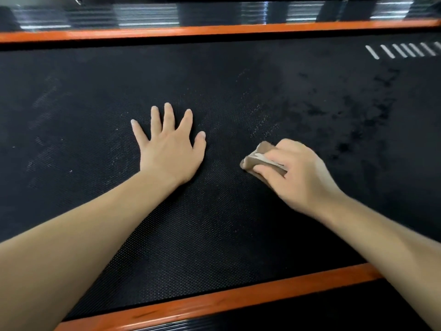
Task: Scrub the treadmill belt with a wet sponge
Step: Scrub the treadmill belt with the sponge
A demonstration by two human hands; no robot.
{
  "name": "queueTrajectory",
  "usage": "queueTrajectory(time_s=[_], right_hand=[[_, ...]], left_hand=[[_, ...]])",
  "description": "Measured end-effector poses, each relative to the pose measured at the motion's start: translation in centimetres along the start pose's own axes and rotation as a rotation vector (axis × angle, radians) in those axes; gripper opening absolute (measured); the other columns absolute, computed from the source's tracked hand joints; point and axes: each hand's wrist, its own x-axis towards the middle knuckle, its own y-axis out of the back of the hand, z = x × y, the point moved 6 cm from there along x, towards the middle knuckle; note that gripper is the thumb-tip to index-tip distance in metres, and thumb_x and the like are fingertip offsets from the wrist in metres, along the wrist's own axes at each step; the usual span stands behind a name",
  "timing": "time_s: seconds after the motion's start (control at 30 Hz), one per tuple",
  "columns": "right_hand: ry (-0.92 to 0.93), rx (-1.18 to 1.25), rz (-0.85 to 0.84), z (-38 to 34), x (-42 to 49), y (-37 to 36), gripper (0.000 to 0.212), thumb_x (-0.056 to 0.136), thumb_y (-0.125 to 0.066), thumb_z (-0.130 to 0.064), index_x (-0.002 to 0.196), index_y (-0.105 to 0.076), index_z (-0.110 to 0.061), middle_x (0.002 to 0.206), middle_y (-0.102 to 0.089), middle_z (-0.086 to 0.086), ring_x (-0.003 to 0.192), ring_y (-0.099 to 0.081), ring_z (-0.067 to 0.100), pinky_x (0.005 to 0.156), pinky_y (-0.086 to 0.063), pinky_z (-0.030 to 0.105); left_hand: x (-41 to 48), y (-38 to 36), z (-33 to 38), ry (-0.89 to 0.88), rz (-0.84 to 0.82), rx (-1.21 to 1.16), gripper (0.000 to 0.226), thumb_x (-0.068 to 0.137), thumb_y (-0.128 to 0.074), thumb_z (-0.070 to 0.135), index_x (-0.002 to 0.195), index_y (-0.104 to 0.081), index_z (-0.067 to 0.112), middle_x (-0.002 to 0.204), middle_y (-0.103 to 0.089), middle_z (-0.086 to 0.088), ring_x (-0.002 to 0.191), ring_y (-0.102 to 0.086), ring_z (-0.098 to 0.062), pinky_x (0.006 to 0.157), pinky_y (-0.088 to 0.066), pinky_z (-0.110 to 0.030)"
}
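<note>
A black textured belt is seen from above and fills most of the view. It is bordered by an orange far rail at 12 o'clock and an orange near rail at 6 o'clock. The left hand is laid flat on the belt just left of centre, palm down, with its fingers straight, spread and pointed toward 12 o'clock; nothing is held in its grip. At 3 o'clock from it, a little apart, a brown sponge is pressed onto the belt. The sponge is held in the grip of the right hand, whose fingers are curled over its top, and its left end is left uncovered. Both forearms are bare. Dark wet patches are spread over the belt at 2 o'clock from the sponge. A row of short white stripes is printed in the 2 o'clock corner.
</note>
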Motion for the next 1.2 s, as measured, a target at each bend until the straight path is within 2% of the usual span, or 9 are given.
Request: queueTrajectory(time_s=[0.2, 0.37, 0.53, 0.7, 0.77, 0.87, 1.07, 1.13, 1.2], right_hand=[[-0.271, -0.153, 0.140, 4.9, 2.5, 2.3, 0.037, 0.097, -0.053, -0.048, 0.108, -0.071, -0.017, 0.086, -0.052, 0.001, 0.089, -0.059, 0.030, 0.074, -0.047, 0.039], [0.034, 0.019, -0.056, -1.1, -3.5, 0.7, 0.041, 0.092, -0.052, -0.050, 0.084, -0.072, -0.016, 0.075, -0.051, -0.002, 0.073, -0.054, 0.023, 0.066, -0.046, 0.038], [-0.249, -0.044, 0.131, 4.8, -1.5, 3.5, 0.042, 0.091, -0.051, -0.055, 0.089, -0.074, -0.020, 0.076, -0.053, -0.003, 0.077, -0.058, 0.021, 0.072, -0.052, 0.037], [0.074, 0.088, -0.135, -1.7, -6.5, 2.0, 0.038, 0.092, -0.053, -0.053, 0.081, -0.074, -0.024, 0.073, -0.049, -0.004, 0.071, -0.053, 0.022, 0.066, -0.045, 0.036], [0.051, -0.014, -0.084, 0.8, -5.4, 3.5, 0.031, 0.092, -0.054, -0.050, 0.092, -0.079, -0.031, 0.073, -0.054, -0.003, 0.073, -0.057, 0.026, 0.068, -0.048, 0.037], [-0.150, -0.065, 0.028, 3.8, -5.0, 4.7, 0.039, 0.091, -0.052, -0.051, 0.078, -0.073, -0.021, 0.073, -0.049, -0.006, 0.075, -0.055, 0.023, 0.068, -0.048, 0.037], [0.147, 0.059, -0.243, -0.9, -8.6, 3.0, 0.033, 0.091, -0.054, -0.054, 0.087, -0.076, -0.029, 0.077, -0.048, -0.009, 0.074, -0.048, 0.017, 0.069, -0.046, 0.039], [0.063, -0.027, -0.155, 1.8, -6.8, 4.5, 0.033, 0.089, -0.052, -0.055, 0.093, -0.079, -0.035, 0.079, -0.056, -0.006, 0.079, -0.054, 0.023, 0.075, -0.050, 0.045], [-0.110, 0.003, -0.072, 4.2, -6.5, 5.5, 0.035, 0.089, -0.054, -0.055, 0.081, -0.076, -0.029, 0.080, -0.055, -0.005, 0.083, -0.054, 0.022, 0.077, -0.049, 0.045]], left_hand=[[-6.2, -1.6, 3.6, -0.108, -0.019, 0.064, 0.068, 0.101, -0.009, 0.057, 0.163, -0.007, 0.030, 0.172, 0.002, -0.012, 0.156, 0.011, -0.037, 0.122, 0.006, -0.065], [-6.0, -1.9, 3.5, -0.101, -0.013, 0.056, 0.067, 0.102, -0.014, 0.055, 0.163, -0.007, 0.028, 0.171, 0.003, -0.014, 0.156, 0.012, -0.038, 0.121, 0.007, -0.067], [-6.2, -1.7, 3.7, -0.102, -0.027, 0.040, 0.067, 0.102, -0.015, 0.055, 0.163, -0.006, 0.028, 0.171, 0.004, -0.013, 0.156, 0.013, -0.037, 0.121, 0.008, -0.066], [-6.2, -1.5, 3.8, -0.090, -0.008, 0.051, 0.067, 0.102, -0.017, 0.055, 0.163, -0.009, 0.028, 0.171, 0.001, -0.014, 0.156, 0.011, -0.037, 0.121, 0.007, -0.066], [-6.2, -1.5, 3.8, -0.090, -0.019, 0.042, 0.067, 0.102, -0.017, 0.055, 0.163, -0.009, 0.028, 0.171, 0.002, -0.013, 0.157, 0.011, -0.036, 0.121, 0.008, -0.065], [-6.2, -1.6, 3.8, -0.087, -0.027, 0.036, 0.067, 0.102, -0.016, 0.056, 0.163, -0.009, 0.029, 0.172, 0.002, -0.013, 0.157, 0.012, -0.036, 0.122, 0.008, -0.065], [-6.3, -1.5, 3.6, -0.084, -0.003, 0.047, 0.068, 0.101, -0.017, 0.056, 0.163, -0.013, 0.027, 0.171, -0.002, -0.014, 0.157, 0.008, -0.037, 0.122, 0.006, -0.066], [-6.2, -1.6, 3.7, -0.081, -0.011, 0.041, 0.068, 0.101, -0.018, 0.056, 0.163, -0.013, 0.028, 0.171, -0.001, -0.014, 0.157, 0.008, -0.037, 0.122, 0.006, -0.065], [-6.3, -1.6, 3.8, -0.082, -0.019, 0.041, 0.067, 0.101, -0.019, 0.056, 0.162, -0.012, 0.028, 0.172, -0.001, -0.013, 0.157, 0.009, -0.036, 0.122, 0.007, -0.065]])
